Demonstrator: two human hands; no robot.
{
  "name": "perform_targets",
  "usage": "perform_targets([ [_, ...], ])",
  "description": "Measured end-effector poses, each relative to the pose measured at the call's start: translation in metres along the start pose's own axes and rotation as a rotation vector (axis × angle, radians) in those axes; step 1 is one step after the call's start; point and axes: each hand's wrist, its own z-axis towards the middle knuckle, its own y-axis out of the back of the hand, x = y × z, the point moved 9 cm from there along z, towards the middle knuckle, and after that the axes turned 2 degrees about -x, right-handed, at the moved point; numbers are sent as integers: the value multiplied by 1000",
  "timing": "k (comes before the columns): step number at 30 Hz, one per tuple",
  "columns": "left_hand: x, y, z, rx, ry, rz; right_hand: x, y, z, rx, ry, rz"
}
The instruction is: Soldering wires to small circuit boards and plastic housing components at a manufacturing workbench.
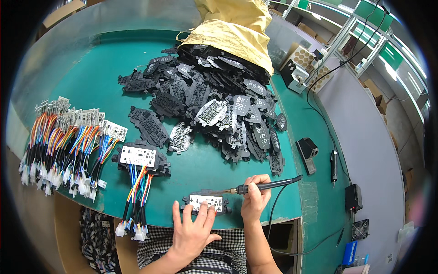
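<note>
On my feed, R hand (255, 201) grasps soldering iron (274, 183), tip by white PCB (218, 202); L hand (192, 234), fingers spread, touches PCB, which sits on blk housing (226, 208), front ctr of green bench (194, 166).

A sack (228, 34) sits at the worktop's (196, 164) far edge, a heap of panels (198, 93) spreading from its mouth to the middle. Wired boards (86, 118) lie at the near left corner, a housing stack (163, 166) right of them. Near the front edge, a circuit board (197, 199) lies under the left hand (191, 230). A stand (307, 155) is beyond the right edge.
</note>
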Motion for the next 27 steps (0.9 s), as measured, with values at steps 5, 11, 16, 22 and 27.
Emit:
perform_targets([
  [5, 29, 5, 2, -198, -16, -261, -7, 13, -1, -83, -42, -109],
  [11, 61, 10, 6, -286, 211, -534, -15, -18, -10, 157, -201, -177],
  [16, 65, 6, 4, -273, 291, -613, -16, -24, -12, 226, -214, -230],
  [22, 66, 2, 1, -269, 312, -615, -15, -25, -12, 232, -202, -266],
  [27, 66, 3, 1, -278, 305, -616, -17, -24, -12, 227, -212, -272],
])
